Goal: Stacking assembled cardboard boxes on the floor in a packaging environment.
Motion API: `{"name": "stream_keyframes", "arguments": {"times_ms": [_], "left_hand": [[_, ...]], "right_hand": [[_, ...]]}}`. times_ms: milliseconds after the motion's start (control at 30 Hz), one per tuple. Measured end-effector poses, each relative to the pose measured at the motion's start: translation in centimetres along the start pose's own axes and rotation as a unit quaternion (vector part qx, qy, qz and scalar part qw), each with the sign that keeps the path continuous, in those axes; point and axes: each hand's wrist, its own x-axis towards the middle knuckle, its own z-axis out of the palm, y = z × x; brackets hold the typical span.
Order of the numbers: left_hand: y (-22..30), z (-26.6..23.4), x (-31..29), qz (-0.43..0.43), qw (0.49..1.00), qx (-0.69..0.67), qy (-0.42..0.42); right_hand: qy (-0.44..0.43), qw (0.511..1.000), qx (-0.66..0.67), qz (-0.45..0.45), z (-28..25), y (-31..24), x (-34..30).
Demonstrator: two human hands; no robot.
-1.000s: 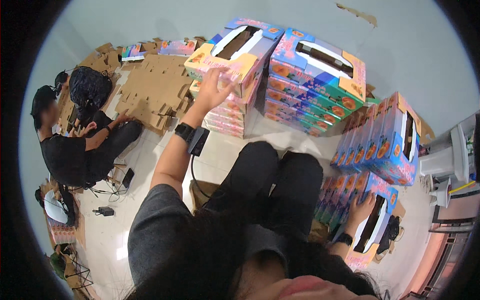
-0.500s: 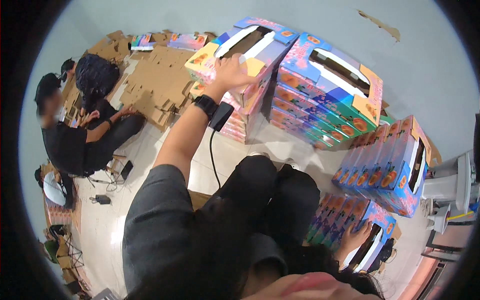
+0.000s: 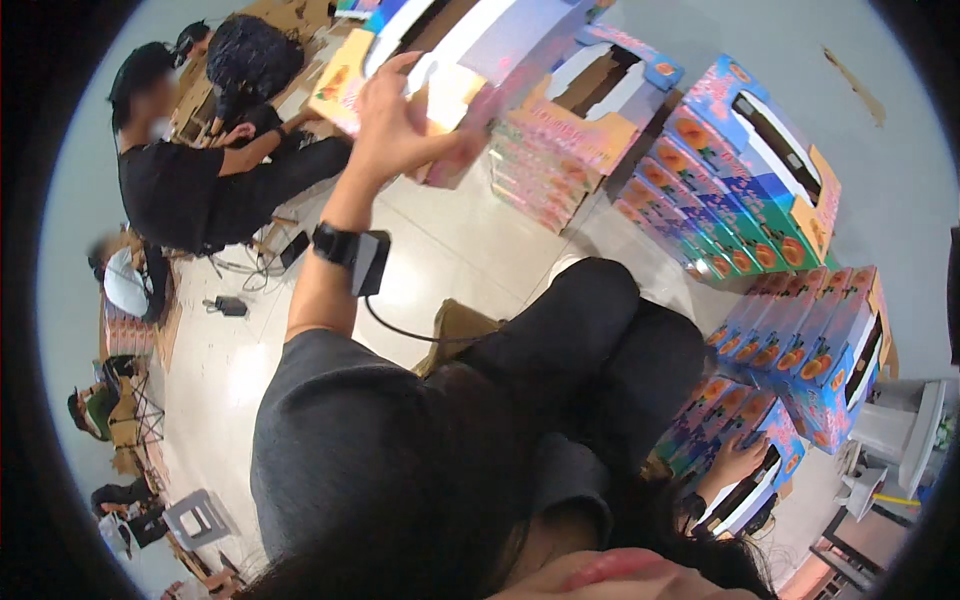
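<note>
My left hand grips the near end of a fruit carton, printed purple, blue and yellow with a white-edged slot on top. The thumb is spread along its side, and the far part runs out of the picture. The carton is above and left of a stack of like cartons. At the lower right my right hand has its fingers curled over the edge of another fruit carton, beside its slot. That one lies at the end of a row with a blue and green print.
Two more carton groups, a tall stack and a tilted row, stand to the right. A person in black sits on the floor at the left. Near them lie cables and a black adapter. A grey stool is lower left.
My left hand has lifted the carton off its stack and moved it up and left. The right hand stays on its carton, its fingers less spread. My view has shifted left.
</note>
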Motion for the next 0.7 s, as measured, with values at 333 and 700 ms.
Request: {"name": "stream_keyframes", "arguments": {"times_ms": [333, 700], "left_hand": [[-6.6, -7.0, -19.5, -0.218, 0.954, 0.159, -0.129], [-4.8, 3.6, -33.9, -0.323, 0.920, 0.064, -0.214]], "right_hand": [[-0.030, 0.999, -0.029, -0.025, -0.4, -0.3, 0.0], [-0.078, 0.992, -0.091, -0.042, -1.3, -0.4, 0.5]]}}
